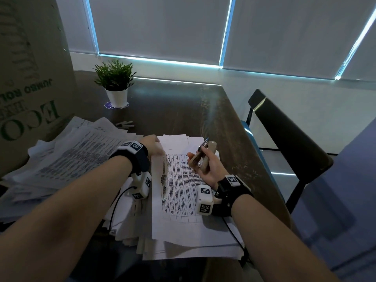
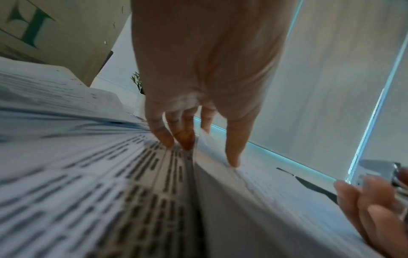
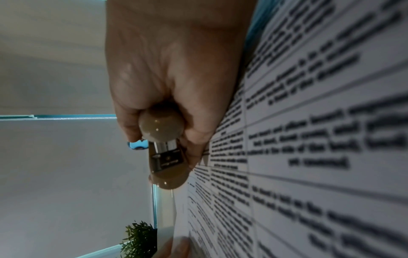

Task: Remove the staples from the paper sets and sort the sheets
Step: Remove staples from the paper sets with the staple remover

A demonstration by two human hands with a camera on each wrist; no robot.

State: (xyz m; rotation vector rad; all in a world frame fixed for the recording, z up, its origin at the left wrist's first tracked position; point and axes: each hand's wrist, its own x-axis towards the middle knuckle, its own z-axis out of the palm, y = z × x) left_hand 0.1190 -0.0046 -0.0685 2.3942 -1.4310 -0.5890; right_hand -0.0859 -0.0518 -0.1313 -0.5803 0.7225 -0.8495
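Dark wooden table (image 1: 183,110) carries everything; big cardboard box with green print (image 1: 30,78) stands at far left, black chair (image 1: 284,139) off the right edge. Loose heap of printed sheets (image 1: 67,159) lies left, against the box. Centre stack of white paper (image 1: 183,231) sits directly under both arms, and its top item is the printed table sheet set (image 1: 179,184), long axis running away from the person, far end pointing toward the window blinds. Left hand (image 1: 152,146) is at the far-left corner of that set: fingertips (image 2: 185,139) are bent down onto the paper edge and seem to lift or peel a sheet there, thumb pressing just beside; blur stops me calling it a firm pinch. Right hand (image 1: 205,165) hovers over the set's far-right part, fingers wrapped round a beige stapler-type tool with a metal front (image 1: 205,153), its long axis diagonal, metal nose pointing up and away toward the far edge. Staple itself not visible in any view; my guess is it sits at the far-left corner under the left fingertips, so the tool nose must swing left and down to reach it. Left hand is nearer that corner. Small green potted plant in a white pot (image 1: 116,86) and a few short grey staple strips (image 1: 125,124) sit beyond the papers.
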